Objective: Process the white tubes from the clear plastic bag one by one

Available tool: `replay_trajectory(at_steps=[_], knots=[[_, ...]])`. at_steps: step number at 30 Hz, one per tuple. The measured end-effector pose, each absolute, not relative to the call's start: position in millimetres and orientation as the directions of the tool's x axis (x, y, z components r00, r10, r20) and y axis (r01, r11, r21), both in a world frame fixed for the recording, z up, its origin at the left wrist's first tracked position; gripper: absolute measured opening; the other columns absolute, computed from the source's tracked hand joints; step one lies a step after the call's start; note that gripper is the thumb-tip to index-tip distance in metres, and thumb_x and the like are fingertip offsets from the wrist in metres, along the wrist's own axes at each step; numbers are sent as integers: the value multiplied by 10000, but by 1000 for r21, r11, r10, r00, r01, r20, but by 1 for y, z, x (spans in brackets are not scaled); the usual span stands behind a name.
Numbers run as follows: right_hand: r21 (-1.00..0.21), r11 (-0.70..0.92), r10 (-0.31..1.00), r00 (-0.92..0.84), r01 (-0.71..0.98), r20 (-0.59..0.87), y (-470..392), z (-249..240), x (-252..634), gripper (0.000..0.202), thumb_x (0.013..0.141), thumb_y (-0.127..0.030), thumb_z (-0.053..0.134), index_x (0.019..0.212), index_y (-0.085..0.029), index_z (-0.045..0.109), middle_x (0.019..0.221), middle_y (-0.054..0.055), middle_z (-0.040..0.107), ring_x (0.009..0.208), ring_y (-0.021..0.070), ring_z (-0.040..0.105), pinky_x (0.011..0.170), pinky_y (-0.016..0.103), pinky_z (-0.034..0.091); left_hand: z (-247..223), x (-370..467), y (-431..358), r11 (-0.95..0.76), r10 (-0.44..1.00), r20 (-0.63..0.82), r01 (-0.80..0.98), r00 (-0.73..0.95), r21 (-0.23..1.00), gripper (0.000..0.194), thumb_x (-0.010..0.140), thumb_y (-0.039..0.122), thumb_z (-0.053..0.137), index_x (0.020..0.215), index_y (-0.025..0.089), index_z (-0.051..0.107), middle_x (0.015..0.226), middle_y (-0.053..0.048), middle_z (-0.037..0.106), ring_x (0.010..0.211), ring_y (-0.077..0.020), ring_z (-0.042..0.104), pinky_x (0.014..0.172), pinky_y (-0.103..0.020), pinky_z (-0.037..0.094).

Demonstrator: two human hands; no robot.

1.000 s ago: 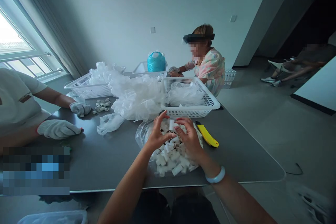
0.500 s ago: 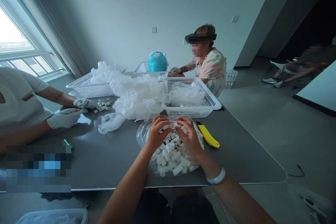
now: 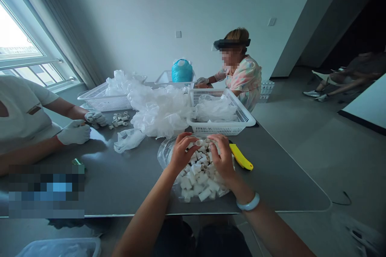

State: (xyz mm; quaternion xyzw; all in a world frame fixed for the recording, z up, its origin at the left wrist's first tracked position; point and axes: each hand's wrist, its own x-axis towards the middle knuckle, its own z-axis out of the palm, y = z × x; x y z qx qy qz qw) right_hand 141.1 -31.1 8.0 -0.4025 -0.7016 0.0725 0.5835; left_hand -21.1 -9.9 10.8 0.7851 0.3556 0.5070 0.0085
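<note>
Pipe pieces [image 3: 193,178]: short white tubes and fittings, heaped on a clear bag [image 3: 164,154] near the front edge of the dark table [image 3: 280,184], below the two bare hands
Held piece [image 3: 199,143]: one white tube, its round open end showing, above the far part of the heap
Left hand [image 3: 183,150]: thumb and fingers pinched on the held piece from the left
Right hand [image 3: 222,152]: fingers curved and thumb spread from them, over the heap's right side, near the held piece; cannot tell whether it grips anything
Bracelet [image 3: 249,202]: pale, around the right wrist
Cutter [image 3: 241,156]: yellow with a dark end, flat on the table just beside the right hand; any lettering is too small to read
Near basket [image 3: 217,129]: white, slatted, behind the heap, with crumpled clear plastic inside
Plastic pile [image 3: 163,108]: whitish and crumpled, left of the near basket
Blue bag [image 3: 181,71]: rounded, in a white tray at the back; I can make out no words on it
Co-worker at left: gloved hands [image 3: 74,132] by a small group of white pieces [image 3: 120,119]; pale shirt [image 3: 18,96] with a brownish chest patch too small to read
Co-worker at the far side [image 3: 249,76]: patterned top, dark band on the head, one gloved hand by the tray
</note>
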Motion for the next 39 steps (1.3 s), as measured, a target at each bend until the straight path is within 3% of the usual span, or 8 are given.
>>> replay_trajectory(at_steps=[5, 10, 15, 18, 21, 26, 30, 39], knots=[[-300, 806, 476, -257, 509, 841, -35, 8, 143, 284, 834, -76, 356, 766, -252, 568, 1026, 18, 622, 1094, 211, 467, 910, 417, 413, 6, -22, -8, -738, 568, 770, 594, 291, 320, 137, 852, 279, 547, 935, 201, 623, 864, -31, 689, 1026, -200, 541, 849, -327, 475], [-243, 778, 512, -361, 580, 779, -30, -2, 142, 299, 803, -46, 382, 733, -239, 600, 1067, 33, 623, 1169, 232, 411, 937, 433, 395, 7, -25, -8, -734, 549, 756, 639, 356, 232, 150, 854, 251, 542, 965, 198, 628, 888, -36, 694, 1037, -219, 517, 862, -355, 448], [-468, 756, 643, -383, 458, 663, -28, -7, 134, 338, 727, -7, 376, 643, -228, 618, 942, 52, 645, 1222, 227, 395, 995, 454, 358, 5, -25, -11, -696, 541, 736, 708, 408, 119, 146, 850, 228, 546, 959, 204, 642, 912, -41, 702, 1050, -238, 512, 894, -400, 399], [-754, 595, 798, -315, 279, 513, -29, -5, 131, 294, 697, -43, 424, 599, -239, 619, 949, 40, 660, 1217, 223, 425, 1006, 448, 355, 5, -26, -12, -667, 540, 727, 742, 425, 62, 142, 829, 215, 579, 949, 224, 653, 905, -34, 708, 1070, -240, 511, 932, -407, 372], [-895, 417, 896, -238, 157, 376, -29, -1, 133, 233, 703, -97, 446, 581, -238, 586, 982, 40, 675, 1179, 226, 482, 968, 434, 396, 5, -27, -10, -633, 542, 735, 773, 406, 39, 151, 795, 196, 622, 934, 244, 658, 894, -21, 714, 1089, -246, 505, 971, -429, 345], [-913, 370, 920, 67, 172, 386, -28, 4, 141, 131, 788, -239, 457, 760, -240, 585, 838, 38, 664, 948, 212, 595, 839, 379, 464, 4, -32, -4, -578, 609, 756, 787, 241, 215, 127, 771, 224, 656, 895, 247, 659, 858, -18, 711, 1060, -245, 531, 932, -419, 401], [-845, 410, 886, 72, 343, 459, -28, 4, 140, 224, 835, -374, 462, 954, -234, 592, 918, 58, 632, 875, 207, 594, 786, 361, 476, 6, -29, -5, -637, 660, 719, 668, 217, 384, 140, 766, 250, 659, 905, 234, 646, 865, -17, 694, 1037, -203, 558, 865, -328, 476], [-913, 345, 938, -35, 216, 346, -26, 0, 138, 337, 873, -489, 404, 810, -218, 595, 751, 35, 624, 737, 196, 593, 671, 327, 475, 15, -22, -14, -769, 573, 749, 535, 333, 350, 89, 808, 287, 607, 859, 225, 646, 945, -35, 687, 1067, -200, 525, 920, -372, 456]])
